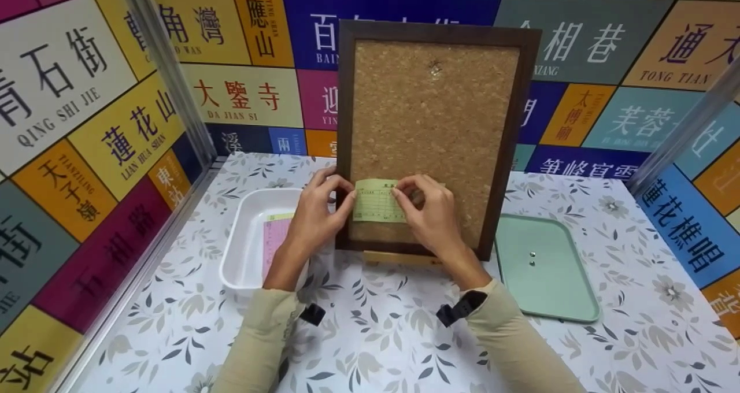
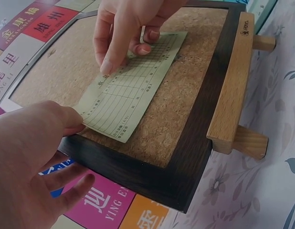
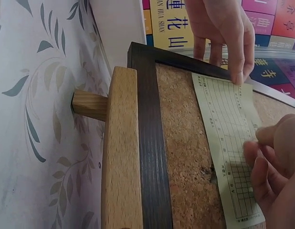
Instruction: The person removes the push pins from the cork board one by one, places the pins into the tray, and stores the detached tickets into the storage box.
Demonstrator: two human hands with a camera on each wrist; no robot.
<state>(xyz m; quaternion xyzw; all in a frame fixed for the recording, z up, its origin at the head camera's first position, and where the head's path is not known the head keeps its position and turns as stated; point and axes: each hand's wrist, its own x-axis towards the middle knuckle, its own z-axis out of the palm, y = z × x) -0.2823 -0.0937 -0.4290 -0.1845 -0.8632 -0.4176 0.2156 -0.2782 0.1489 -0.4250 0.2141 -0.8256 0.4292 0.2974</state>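
A pale green printed slip (image 1: 373, 202) lies against the lower part of a cork board (image 1: 430, 121) in a dark wooden frame. My left hand (image 1: 318, 205) pinches the slip's left edge between thumb and forefinger, close to the frame's left side. Its other fingers reach past the frame edge in the left wrist view. My right hand (image 1: 430, 211) has thumb and forefinger together at the slip's upper edge, near its middle, pinching there. The fingertips hide whatever small thing may be between them. The right part of the slip runs behind this hand.
Left of the board stands a white tub (image 1: 231, 254) holding pink slips (image 1: 276, 240). At the right, a green tray (image 1: 555, 283) bears two small silver pieces (image 1: 532, 259). A wooden stand (image 2: 233, 86) supports the board. Lettered panels (image 1: 243, 101) rise behind the table.
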